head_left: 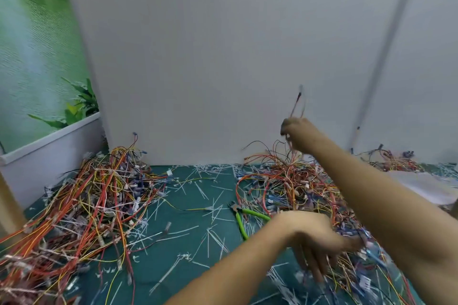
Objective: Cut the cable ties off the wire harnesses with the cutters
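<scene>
Green-handled metal cutters (237, 210) lying unheld on the teal-matted counter (171, 255), just right of centre, handles spread, jaws pointing to upper left. Just below and right of them, left hand (313, 238), fingers pointing down into the near edge of the right-hand tangle of red, orange and blue wire harnesses (285, 181); too blurred for telling a closed grip from a mere raking one. Higher, at centre right against the white partition wall (198, 57), right hand (296, 131) raised, grip pinched narrow round a thin red-and-white wire harness (297, 104), ends sticking up above the knuckles, strands hanging down toward the tangle. Judged as the picking-out step: singling one harness from the mass, no cutting under way. Next move likely calling for a freed hand, taking up the cutters, then finding the tie on the lifted bundle and nipping it without nicking the wires; no tie discernible on it at this blur. Scattered across the mat, thin white cable-tie offcuts (213, 238). At left, a larger heap of red and yellow wire harnesses (86, 200); at upper left, a green leafy poster (37, 44).
</scene>
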`<state>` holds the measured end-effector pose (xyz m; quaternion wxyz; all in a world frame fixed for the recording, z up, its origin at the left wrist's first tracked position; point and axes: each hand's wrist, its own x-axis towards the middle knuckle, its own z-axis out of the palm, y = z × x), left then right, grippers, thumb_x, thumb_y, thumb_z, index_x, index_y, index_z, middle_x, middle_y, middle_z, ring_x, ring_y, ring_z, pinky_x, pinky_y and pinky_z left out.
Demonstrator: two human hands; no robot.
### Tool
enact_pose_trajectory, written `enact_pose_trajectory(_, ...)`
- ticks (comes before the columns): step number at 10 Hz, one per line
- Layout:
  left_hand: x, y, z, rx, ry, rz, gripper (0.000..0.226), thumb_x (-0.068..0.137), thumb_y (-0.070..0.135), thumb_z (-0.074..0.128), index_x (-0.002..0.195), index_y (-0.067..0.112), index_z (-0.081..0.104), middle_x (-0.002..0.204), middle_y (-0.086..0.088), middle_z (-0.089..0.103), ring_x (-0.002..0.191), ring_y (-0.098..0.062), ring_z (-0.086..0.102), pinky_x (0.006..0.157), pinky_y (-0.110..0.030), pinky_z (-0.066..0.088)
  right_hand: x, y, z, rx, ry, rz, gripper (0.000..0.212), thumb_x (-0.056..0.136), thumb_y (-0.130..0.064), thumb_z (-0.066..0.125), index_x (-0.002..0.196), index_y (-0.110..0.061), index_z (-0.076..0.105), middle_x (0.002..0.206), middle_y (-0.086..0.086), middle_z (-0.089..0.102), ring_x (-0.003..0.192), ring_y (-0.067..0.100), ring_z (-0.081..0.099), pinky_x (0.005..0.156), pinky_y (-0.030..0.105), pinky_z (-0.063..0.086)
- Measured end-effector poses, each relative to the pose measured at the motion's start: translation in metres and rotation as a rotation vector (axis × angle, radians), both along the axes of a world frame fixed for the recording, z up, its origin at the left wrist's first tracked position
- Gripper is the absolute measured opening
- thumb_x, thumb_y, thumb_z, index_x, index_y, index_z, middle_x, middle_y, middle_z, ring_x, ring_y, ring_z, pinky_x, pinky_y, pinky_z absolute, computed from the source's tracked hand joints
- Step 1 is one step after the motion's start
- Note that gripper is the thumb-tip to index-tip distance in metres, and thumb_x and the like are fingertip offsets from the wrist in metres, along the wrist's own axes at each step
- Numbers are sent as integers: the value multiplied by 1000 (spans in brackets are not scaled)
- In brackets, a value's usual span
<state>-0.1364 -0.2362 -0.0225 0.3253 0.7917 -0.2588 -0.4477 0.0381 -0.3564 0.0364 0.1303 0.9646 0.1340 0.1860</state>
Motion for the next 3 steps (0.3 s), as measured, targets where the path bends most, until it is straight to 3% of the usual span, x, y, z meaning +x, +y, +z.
enact_pose_trajectory(1, 6, 23, -2, -111, -360, 122, 63, 102, 52, 47, 88, -2, 76, 84, -13, 77, 83, -33, 76, 75, -40, 64, -8, 1, -50, 66, 404, -52, 51, 97, -8, 66, 145, -21, 58, 166, 0, 34, 150, 28, 37, 126, 46, 28)
enact_pose_trajectory(2, 22, 63, -12, -298, -539, 313, 49, 101, 42, 50, 81, 8, 79, 78, -1, 78, 76, -19, 76, 69, -32, 62, -15, 13, -74, 105, 422, -110, 56, 96, -11, 64, 150, -22, 54, 163, 3, 40, 145, 28, 45, 121, 45, 37)
enact_pose_trajectory(3, 38, 116, -35, -450, -555, 557, 39, 102, 39, 55, 81, 14, 77, 73, 4, 76, 68, -7, 74, 62, -17, 53, -22, 34, -69, 369, 241, -81, 34, 100, -14, 58, 132, -13, 69, 133, 9, 69, 114, 26, 67, 102, 45, 56)
